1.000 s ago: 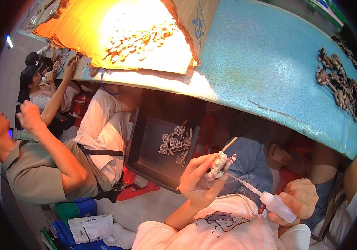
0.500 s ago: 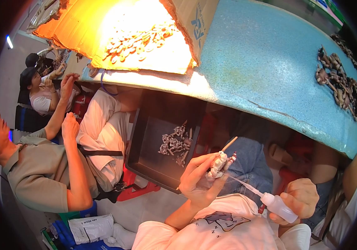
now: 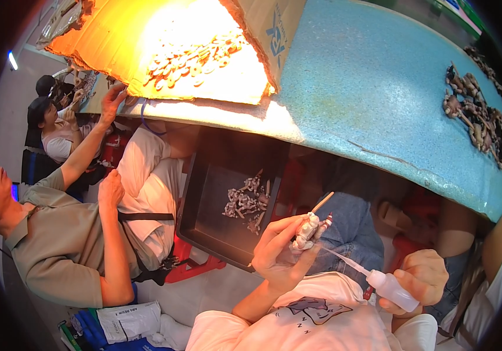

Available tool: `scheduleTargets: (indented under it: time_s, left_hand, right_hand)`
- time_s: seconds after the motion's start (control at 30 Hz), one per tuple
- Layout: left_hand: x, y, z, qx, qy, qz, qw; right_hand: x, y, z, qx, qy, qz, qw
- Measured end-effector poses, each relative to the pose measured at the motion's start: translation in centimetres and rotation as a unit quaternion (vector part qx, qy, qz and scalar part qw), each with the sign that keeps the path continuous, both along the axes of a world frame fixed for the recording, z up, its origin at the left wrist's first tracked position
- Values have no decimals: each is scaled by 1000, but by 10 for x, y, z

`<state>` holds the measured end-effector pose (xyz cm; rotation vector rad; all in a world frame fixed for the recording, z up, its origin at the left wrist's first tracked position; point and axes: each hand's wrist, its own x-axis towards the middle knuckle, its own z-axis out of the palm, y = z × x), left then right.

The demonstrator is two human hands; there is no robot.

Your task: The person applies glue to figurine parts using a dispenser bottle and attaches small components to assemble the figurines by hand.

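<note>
**Glue nozzle meets small grey figurine above the black tray**

A small pale grey plastic figurine (image 3: pixel 311 229), with a thin tan stick rising from its top, sits pinched in the fingertips of the left hand (image 3: pixel 280 251). That hand comes up from the lower edge on a bare forearm, palm turned toward the wearer, thumb and fingers closed narrowly round the figurine's lower part. The right hand (image 3: pixel 423 279) is lower and to the right, curled in a full grip round a small white squeeze bottle (image 3: pixel 392 289). The bottle's long clear needle nozzle (image 3: pixel 344 261) slants up and left, and its tip reaches the base of the figurine; whether it truly touches cannot be told.

Just behind the figurine lies a shallow black rectangular tray (image 3: pixel 204 205) with a loose heap of pale grey plastic parts (image 3: pixel 245 202) in it. Above the tray runs the edge of a speckled blue surface (image 3: pixel 368 88). On it, at the upper left, rests an open brown cardboard box (image 3: pixel 104 47) lit bright orange and holding many small pieces. At the far right of the surface lies a cluster of dark brown figurine parts (image 3: pixel 479 114).

To the left a person in an olive short-sleeved shirt (image 3: pixel 46 245) reaches one hand (image 3: pixel 112 99) up to the box's edge. A white printed bag (image 3: pixel 128 320) lies on the floor below.
</note>
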<state>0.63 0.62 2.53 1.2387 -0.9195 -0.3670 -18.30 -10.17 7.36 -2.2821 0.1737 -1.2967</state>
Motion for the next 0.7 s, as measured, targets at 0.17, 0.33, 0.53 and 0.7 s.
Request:
scheduleTargets:
  time_s: [0.17,0.33,0.53,0.7]
  left_hand:
    - [0,1,-1,3,3,4,1000]
    - [0,1,0,9,6,4,1000]
    - [0,2,3,14,9,-1,1000]
    - [0,2,2,12,22,-9,1000]
  right_hand:
    - [1,2,1,15,-4,-2,1000]
    - [-2,3,1,50,-23,2,999]
    - [-1,5,3,54,-27,-39,997]
    - [1,4,-2,51,-30,-23,998]
